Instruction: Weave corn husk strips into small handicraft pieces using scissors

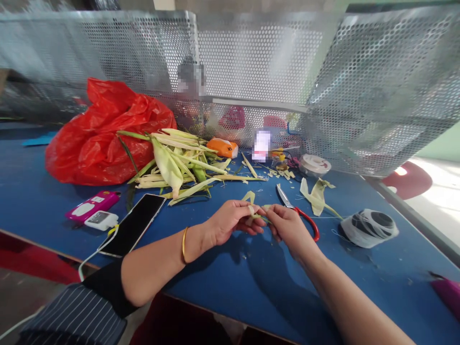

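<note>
My left hand (233, 223) is closed in a pinch around a folded strip of pale green corn husk (249, 197); one loop of it sticks up above the fingers. Close against it, my right hand (289, 227) pinches the other side of the same small piece, whose middle is mostly covered by fingertips. Scissors (304, 216) with red handles lie just beyond my right hand. Farther right are a separate piece of husk (318, 197) and a spool of white thread (368, 228), with a thread running from it toward the scissors.
A heap of corn husks (167, 165) lies before a red plastic bag (108, 134). At left are a dark phone (134, 224), a white cabled device (101, 220) and a purple pack (91, 206). An orange packet (223, 147) and a white tape roll (315, 165) stand near the perforated metal screen (258, 62).
</note>
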{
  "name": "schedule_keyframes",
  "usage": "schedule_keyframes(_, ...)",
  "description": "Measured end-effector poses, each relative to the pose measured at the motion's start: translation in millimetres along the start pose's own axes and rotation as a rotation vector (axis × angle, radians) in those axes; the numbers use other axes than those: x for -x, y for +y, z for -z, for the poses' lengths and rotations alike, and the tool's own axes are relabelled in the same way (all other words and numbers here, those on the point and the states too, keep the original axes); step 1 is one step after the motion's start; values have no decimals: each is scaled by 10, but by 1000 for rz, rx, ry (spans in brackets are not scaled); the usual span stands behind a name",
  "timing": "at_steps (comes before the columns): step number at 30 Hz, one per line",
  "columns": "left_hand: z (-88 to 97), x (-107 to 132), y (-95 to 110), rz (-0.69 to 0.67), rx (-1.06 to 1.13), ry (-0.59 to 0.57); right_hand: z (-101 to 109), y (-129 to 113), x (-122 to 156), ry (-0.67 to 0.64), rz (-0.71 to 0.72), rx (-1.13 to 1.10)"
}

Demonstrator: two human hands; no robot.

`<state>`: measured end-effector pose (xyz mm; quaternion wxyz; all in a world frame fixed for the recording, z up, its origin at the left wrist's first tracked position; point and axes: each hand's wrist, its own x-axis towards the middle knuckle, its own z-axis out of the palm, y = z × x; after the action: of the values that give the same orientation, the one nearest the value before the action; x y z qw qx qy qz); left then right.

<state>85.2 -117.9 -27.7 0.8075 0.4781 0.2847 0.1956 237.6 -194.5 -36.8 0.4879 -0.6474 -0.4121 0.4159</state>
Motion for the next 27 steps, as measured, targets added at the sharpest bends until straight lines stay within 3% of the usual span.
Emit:
schedule_keyframes(3, 50, -29, 50, -15, 54, 95, 86, -91, 18, 66, 126, 96)
schedule_keyframes(6, 70, -36, 87, -37, 26, 153, 174, -197, 65, -53, 237, 54)
schedule_keyframes(10, 34, 5, 95, 6, -132, 70, 271, -281, 133, -306, 175, -93)
schedule_keyframes(13, -6, 35, 75, 43, -232, -35, 287, -289, 154, -409, 190, -149)
schedule_keyframes(15, -24, 40, 48, 57, -285, -84, 263, -278, 148, -375, 321, -51)
schedule_keyframes(20, -57, 69, 2, 102, -360, -161, 161, -209, 108, -52, 774, 319)
schedule_keyframes(22, -68, 102, 22, 88, -356, -205, 136, -176, 102, -2, 786, 439)
schedule_keyframes(27, -70, 145, 78, 9, -385, -221, 124, -133, 98, 27, 611, 677)
